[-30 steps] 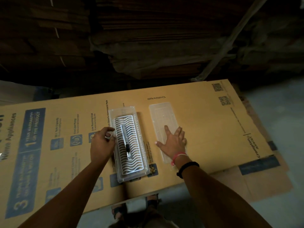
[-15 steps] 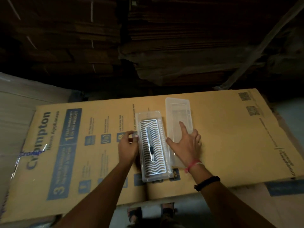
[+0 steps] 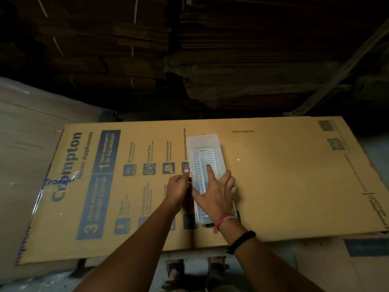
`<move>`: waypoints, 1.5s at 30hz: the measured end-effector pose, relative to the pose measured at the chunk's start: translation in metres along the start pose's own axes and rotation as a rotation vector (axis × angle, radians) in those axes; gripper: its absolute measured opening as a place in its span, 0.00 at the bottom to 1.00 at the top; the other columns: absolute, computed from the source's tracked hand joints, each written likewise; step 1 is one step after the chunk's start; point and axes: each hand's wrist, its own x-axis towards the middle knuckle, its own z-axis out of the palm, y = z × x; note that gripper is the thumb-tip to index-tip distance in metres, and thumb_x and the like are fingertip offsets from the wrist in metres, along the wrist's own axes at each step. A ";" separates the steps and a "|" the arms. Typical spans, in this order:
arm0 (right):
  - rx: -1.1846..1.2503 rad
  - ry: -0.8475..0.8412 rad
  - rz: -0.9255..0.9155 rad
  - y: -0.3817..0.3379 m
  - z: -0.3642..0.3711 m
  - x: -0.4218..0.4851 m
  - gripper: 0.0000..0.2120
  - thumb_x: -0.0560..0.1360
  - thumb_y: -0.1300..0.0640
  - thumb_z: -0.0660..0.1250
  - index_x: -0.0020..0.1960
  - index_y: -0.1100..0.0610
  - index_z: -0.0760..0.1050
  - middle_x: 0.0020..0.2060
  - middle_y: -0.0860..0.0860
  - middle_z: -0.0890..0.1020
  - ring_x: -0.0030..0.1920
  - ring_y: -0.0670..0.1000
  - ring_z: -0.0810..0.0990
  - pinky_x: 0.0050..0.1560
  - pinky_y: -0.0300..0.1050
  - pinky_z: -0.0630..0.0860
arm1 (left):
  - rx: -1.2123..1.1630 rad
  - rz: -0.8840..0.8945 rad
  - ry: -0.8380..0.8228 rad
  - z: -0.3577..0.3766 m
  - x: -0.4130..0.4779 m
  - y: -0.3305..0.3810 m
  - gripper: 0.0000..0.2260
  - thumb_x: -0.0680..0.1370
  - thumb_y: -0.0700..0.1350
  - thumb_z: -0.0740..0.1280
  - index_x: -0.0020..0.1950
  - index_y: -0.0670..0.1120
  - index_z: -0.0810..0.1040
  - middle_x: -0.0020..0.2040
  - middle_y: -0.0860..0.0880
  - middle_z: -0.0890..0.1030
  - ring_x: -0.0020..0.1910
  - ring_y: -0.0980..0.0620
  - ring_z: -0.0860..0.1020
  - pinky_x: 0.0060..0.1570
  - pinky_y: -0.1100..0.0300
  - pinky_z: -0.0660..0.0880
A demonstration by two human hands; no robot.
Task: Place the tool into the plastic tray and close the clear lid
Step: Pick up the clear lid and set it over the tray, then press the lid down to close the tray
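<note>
Clear plastic lid (image 3: 205, 151) sits on top of the long rectangular plastic tray (image 3: 197, 216), wavy-patterned insert showing through it, on the flat printed cardboard surface (image 3: 284, 175). Right hand (image 3: 216, 194) lies spread flat across the lid's near half, index finger stretched toward the far end. Left hand (image 3: 179, 187) is pinched narrow against the tray's left edge. The tool itself can't be made out under the lid.

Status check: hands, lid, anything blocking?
Right hand flat on lid, pressing. Left hand steadies tray's left edge. Lid over tray, tool hidden. Nothing in the way.
</note>
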 end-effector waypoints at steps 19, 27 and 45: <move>0.386 0.086 0.107 0.045 0.021 -0.012 0.29 0.75 0.38 0.61 0.70 0.52 0.62 0.61 0.58 0.72 0.61 0.58 0.70 0.60 0.55 0.72 | 0.249 0.094 0.046 0.012 0.009 -0.020 0.09 0.80 0.46 0.64 0.43 0.43 0.70 0.37 0.48 0.75 0.38 0.49 0.73 0.37 0.56 0.70; 0.500 0.020 0.248 0.066 0.036 -0.029 0.27 0.71 0.26 0.47 0.45 0.49 0.66 0.43 0.54 0.80 0.39 0.55 0.80 0.36 0.53 0.81 | 0.472 0.298 0.192 0.024 -0.010 -0.056 0.18 0.83 0.53 0.53 0.42 0.42 0.69 0.35 0.46 0.73 0.35 0.45 0.72 0.35 0.55 0.64; 0.917 -0.033 0.269 0.058 -0.009 0.078 0.20 0.78 0.47 0.62 0.31 0.54 0.67 0.26 0.49 0.70 0.27 0.48 0.67 0.30 0.39 0.66 | 0.534 0.439 0.234 0.028 -0.001 -0.062 0.17 0.83 0.51 0.51 0.39 0.47 0.71 0.33 0.46 0.77 0.32 0.46 0.76 0.34 0.55 0.69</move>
